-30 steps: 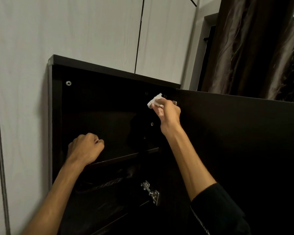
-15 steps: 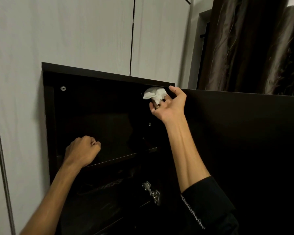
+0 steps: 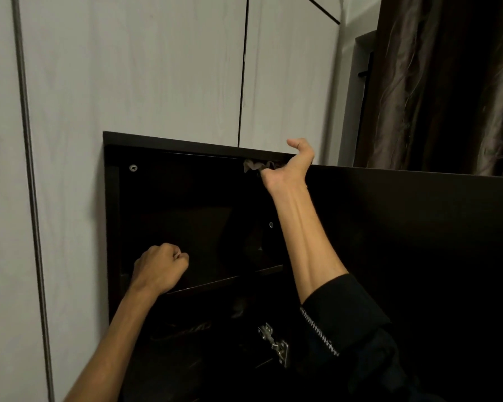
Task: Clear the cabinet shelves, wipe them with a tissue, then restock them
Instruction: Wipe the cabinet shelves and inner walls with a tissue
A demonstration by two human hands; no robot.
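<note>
The dark cabinet (image 3: 112,227) stands open against a pale wall. My right hand (image 3: 288,169) reaches up into its top right corner and holds a crumpled tissue (image 3: 254,165) against the underside of the top panel (image 3: 186,145), with the thumb raised above the panel's edge. The tissue lies in shadow and is partly hidden by my fingers. My left hand (image 3: 160,268) is curled in a fist and rests at the front edge of the upper shelf (image 3: 215,281); I see nothing in it. The upper shelf looks bare.
The open cabinet door (image 3: 418,256) fills the right side, with a metal hinge (image 3: 273,342) low on the inner wall. Something dim lies on the lower shelf (image 3: 186,329). Brown curtains (image 3: 447,82) hang at the upper right. Pale wardrobe panels (image 3: 157,68) rise above the cabinet.
My right hand has risen with the tissue from the upper right inner wall to the underside of the top panel. My left fist has stayed at the shelf edge.
</note>
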